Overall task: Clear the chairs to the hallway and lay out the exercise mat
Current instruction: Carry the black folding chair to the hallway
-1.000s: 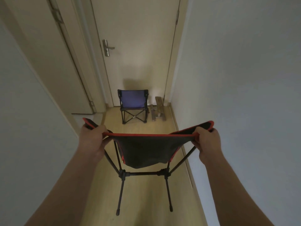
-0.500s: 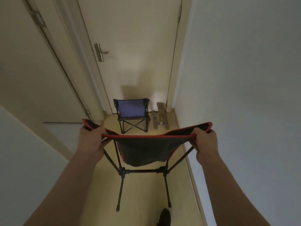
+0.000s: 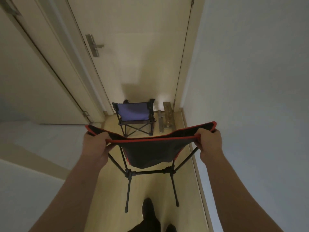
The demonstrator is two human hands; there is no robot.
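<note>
- Chairs are the matter in hand, and the hallway floor, a pale wood strip running away from the person between a grey wall on the right and cream doors ahead and to the left, is where they belong.
- Black fabric folding chair with red edging and thin black legs hangs in the air straight ahead of the person, its feet clear of the floor; its top edge runs left to right across the corridor, square to the walking line.
- Small blue fabric folding chair on a crossed black frame already stands at the far end, close before the end door, directly beyond the carried one and well apart from it.
- Left hand is curled tight around the left corner of the red rim.
- Right hand is clenched the same way on the right corner; both sit equally near, so neither leads.
- Wooden slatted object lies just right of the blue chair, against the wall.
- Judging from this, the coming move is to lower the chair straight ahead, short of the blue one; the mat is nowhere in view.
</note>
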